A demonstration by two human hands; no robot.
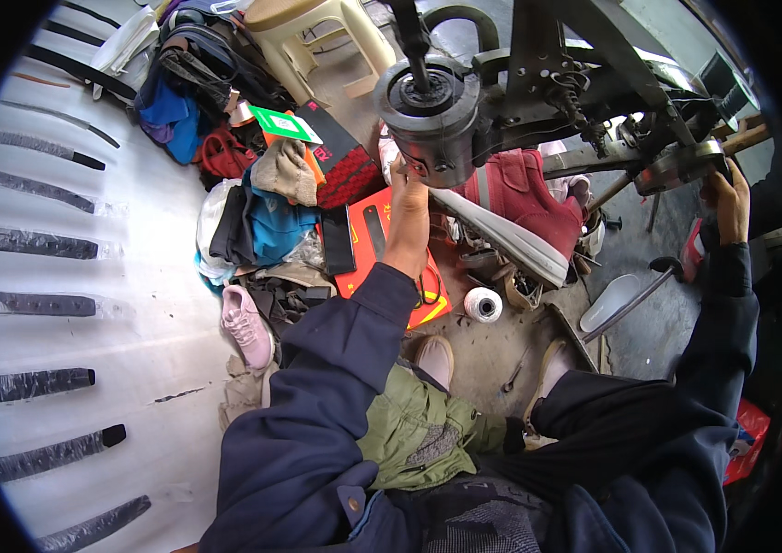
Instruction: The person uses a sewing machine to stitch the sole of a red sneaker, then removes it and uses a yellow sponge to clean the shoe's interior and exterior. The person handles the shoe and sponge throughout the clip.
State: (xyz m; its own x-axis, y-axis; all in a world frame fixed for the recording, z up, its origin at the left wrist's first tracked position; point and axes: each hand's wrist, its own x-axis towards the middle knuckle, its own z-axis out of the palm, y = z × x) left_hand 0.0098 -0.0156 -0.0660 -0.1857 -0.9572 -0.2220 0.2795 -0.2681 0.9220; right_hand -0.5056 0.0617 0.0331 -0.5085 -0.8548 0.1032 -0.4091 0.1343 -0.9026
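Note:
A black cast-metal machine (428, 111), resembling a hand-cranked shoe-repair sewing machine, fills the upper right. My left hand (407, 221) reaches up against the lower side of its round head. Most of its fingers are hidden behind the metal, so their grip does not show. A pale pinkish thing (384, 147) appears beside that hand, too covered to name. At the right, my right hand (732, 203) has its fingers curled at the rim of the machine's wheel (681, 168). Below the machine lies a dark red shoe (525, 194) with a thick whitish sole (511, 241), close to my left wrist.
A white thread spool (483, 304), an orange-red box (432, 290) and a pale insole (609, 302) lie on the floor. Bags and clothes (198, 83) pile up by a cream stool (317, 41). Left are a pink sneaker (246, 324) and wrapped dark strips (27, 302) on a white sheet.

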